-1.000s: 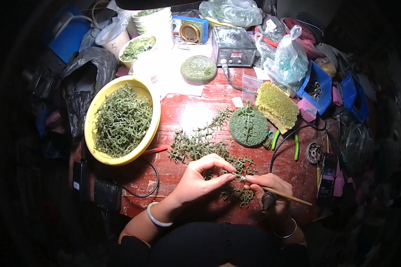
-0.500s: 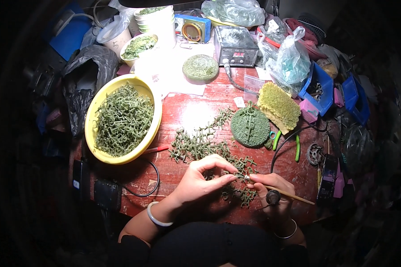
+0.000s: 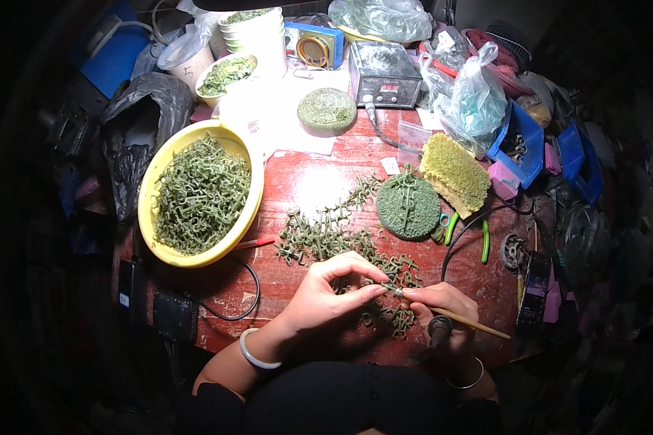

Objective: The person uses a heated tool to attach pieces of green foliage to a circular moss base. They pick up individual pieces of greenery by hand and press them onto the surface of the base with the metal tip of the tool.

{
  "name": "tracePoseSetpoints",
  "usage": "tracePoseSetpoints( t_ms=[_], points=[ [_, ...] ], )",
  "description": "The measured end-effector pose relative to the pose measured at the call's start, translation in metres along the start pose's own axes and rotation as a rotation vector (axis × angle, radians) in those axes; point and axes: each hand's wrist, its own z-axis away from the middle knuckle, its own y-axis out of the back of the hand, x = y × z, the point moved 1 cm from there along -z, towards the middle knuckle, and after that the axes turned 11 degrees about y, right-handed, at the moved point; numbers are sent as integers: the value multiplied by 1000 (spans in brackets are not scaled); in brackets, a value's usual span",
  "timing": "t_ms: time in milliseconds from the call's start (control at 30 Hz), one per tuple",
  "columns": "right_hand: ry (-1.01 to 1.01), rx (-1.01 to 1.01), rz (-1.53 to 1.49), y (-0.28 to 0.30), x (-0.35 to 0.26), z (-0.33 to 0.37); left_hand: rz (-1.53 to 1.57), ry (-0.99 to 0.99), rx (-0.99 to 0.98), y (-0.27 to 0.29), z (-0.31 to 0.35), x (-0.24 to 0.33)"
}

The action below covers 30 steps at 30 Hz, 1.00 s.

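Over the near middle of the table, my left hand (image 3: 334,290) pinches a small green piece (image 3: 389,284) between thumb and forefinger. Close against it, my right hand (image 3: 446,301) is closed round a thin wooden-handled tool (image 3: 479,324) whose stick points off to the right. A dark cone-shaped tool (image 3: 440,328) also sits in the right hand, partly hidden by the fingers. A small shiny bit shows between the two hands, too small to name. Under and beyond the hands lie many twisted green pieces (image 3: 319,235) in a loose heap.
A yellow basin (image 3: 149,217) of similar pieces stands left. Beyond the heap are a round green block (image 3: 392,221), a yellow-green sponge (image 3: 453,170) and green-handled pliers (image 3: 485,243). A control box (image 3: 384,69) with a lit display sits at the back; blue bins (image 3: 522,141) stand right.
The dark cone-shaped tool and the wooden handle have shifted slightly with my right hand, which has turned a little. My left hand has barely moved.
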Motion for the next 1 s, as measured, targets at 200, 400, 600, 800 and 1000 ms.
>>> tracePoseSetpoints(
  t_ms=[200, 400, 600, 800, 1000],
  points=[
    [28, 14, 68, 1, 0, 0, -36, -23, 5, 0, -1, 0],
    [34, -18, 58, 0, -3, -3, -47, -23, 8, 0, 0, 1],
    [9, 4, 82, 1, -3, -2, -88, -26, 12, 0, 0, 2],
    [9, -5, 54, 0, -4, -2, -90, -11, 11, 1, 0, 4],
    [5, 9, 59, 1, -1, 0, -99, 2, -4, 1, 0, 3]
  ],
)
